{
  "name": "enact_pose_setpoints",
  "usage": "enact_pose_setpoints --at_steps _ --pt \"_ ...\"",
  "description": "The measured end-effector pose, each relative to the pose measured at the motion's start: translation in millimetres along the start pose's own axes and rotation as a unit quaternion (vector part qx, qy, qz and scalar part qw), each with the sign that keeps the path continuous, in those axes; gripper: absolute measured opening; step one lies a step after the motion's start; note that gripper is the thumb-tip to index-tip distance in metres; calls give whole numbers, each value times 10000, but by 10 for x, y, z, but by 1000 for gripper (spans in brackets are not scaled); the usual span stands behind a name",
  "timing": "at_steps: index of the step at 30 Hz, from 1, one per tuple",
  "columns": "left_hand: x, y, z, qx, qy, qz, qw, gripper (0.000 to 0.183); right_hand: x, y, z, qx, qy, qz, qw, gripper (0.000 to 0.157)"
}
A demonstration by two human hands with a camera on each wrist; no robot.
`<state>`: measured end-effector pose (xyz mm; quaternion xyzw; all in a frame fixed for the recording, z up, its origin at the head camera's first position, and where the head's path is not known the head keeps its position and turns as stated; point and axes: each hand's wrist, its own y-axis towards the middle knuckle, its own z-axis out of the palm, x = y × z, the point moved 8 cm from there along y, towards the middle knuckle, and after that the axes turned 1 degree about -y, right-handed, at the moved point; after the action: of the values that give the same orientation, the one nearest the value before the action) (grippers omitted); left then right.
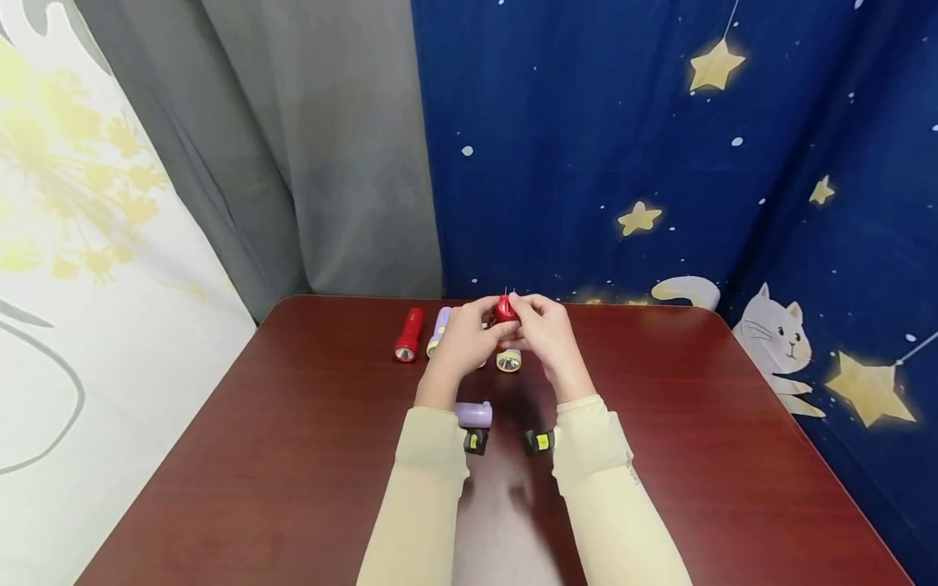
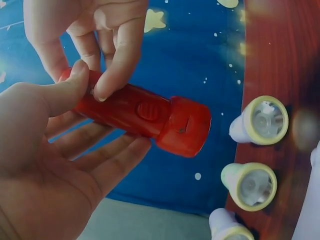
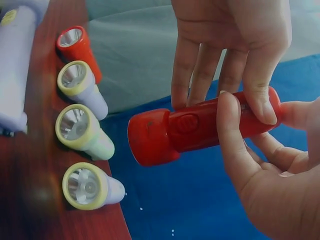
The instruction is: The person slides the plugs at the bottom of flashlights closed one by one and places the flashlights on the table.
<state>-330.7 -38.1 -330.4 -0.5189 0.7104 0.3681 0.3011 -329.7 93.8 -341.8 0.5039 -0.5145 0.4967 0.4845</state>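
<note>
A red flashlight (image 1: 504, 309) is held up over the far part of the table by both hands, with two thin prongs showing at its top in the head view. My left hand (image 1: 463, 340) grips its body, thumb on top and fingers beneath, as the left wrist view shows. At the tail end my right hand (image 1: 544, 332) pinches it between thumb and fingers. The flashlight's slide switch (image 3: 187, 123) and wide head (image 2: 185, 126) are uncovered. Behind the hands stand pale flashlights with yellow rims, among them one lavender (image 1: 440, 330) and one partly hidden (image 1: 509, 360).
Another red flashlight (image 1: 408, 335) lies left of the pale ones. A lavender cylinder (image 1: 475, 414) lies nearer, beside the left sleeve, partly covered. The dark red table (image 1: 293, 456) ends at a grey curtain (image 1: 359, 146) and a blue starred curtain (image 1: 572, 146).
</note>
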Motion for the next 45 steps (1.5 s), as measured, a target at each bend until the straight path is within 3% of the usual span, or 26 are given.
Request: enact_pose_setpoints --at_steps 7,12,17,25,32,39,45 --pt "-38 72 29 -184 -160 220 9995 44 11 49 -58 -273 -14 -79 9996 40" --pt "-26 44 71 -225 -299 167 9992 42 -12 25 -66 -441 22 -4 9990 39" --pt "-4 40 70 -117 -344 -15 9993 41 -36 20 -47 -323 109 225 9992 41" --pt "-36 164 57 7 -251 -69 9997 40 -6 94 -82 -185 135 298 9993 45" --pt "38 -15 167 374 -239 -262 9987 45 -114 -62 -129 -126 -197 500 9985 44" --pt "-9 -141 120 286 -114 -66 9995 49 -107 -158 -149 129 -413 286 9987 47" --pt "18 -196 123 272 -153 -188 9993 47 -114 -217 -110 142 -405 320 9986 47"
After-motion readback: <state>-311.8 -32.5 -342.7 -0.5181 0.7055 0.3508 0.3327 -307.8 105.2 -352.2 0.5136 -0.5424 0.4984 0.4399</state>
